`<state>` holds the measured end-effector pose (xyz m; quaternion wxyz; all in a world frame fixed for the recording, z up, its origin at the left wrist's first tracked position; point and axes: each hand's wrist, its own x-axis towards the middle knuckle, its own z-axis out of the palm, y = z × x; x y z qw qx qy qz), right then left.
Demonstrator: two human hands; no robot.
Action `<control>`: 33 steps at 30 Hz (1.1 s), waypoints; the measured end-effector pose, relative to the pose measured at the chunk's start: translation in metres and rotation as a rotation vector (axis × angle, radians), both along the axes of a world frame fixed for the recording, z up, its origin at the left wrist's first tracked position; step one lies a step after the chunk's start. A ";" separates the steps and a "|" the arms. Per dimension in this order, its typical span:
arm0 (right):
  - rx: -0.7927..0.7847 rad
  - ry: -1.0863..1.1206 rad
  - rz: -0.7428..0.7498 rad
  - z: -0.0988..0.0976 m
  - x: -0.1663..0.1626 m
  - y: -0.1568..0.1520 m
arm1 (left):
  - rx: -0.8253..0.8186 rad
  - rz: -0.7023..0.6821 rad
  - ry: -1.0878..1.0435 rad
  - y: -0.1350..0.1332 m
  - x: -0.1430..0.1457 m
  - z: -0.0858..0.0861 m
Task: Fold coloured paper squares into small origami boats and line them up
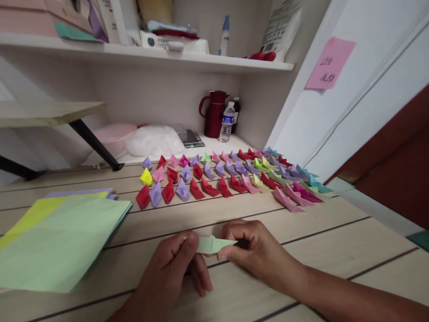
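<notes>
A small folded piece of light green paper (212,244), narrow and pointed at its right end, is held between both hands above the table. My left hand (179,261) pinches its left end between thumb and index finger, the other fingers curled below. On the other side, my right hand (253,243) grips the right end with thumb and fingers. Beyond the hands stand rows of folded paper boats (225,187) in red, purple, pink, yellow, green and blue. The underside of the green piece is hidden.
At left lies a stack of coloured paper sheets (63,237), pale green on top. A small raised shelf with black legs (97,145) stands behind it. Farther back are a dark red jug (214,115), a water bottle (227,121) and a white plastic bag (154,141).
</notes>
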<state>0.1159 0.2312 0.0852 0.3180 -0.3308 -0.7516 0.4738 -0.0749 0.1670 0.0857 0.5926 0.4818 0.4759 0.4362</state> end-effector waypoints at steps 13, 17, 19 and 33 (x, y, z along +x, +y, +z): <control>-0.091 0.185 0.001 -0.004 0.003 0.004 | 0.139 0.312 0.362 0.005 -0.009 0.009; 0.169 0.136 -0.048 -0.001 0.008 0.001 | 0.140 0.314 0.428 0.007 -0.011 0.007; 0.367 0.108 -0.035 0.001 0.012 0.002 | 0.140 0.272 0.437 0.008 -0.011 0.006; 0.444 -0.078 0.041 0.002 0.016 0.013 | 0.079 0.185 0.425 0.007 -0.004 -0.003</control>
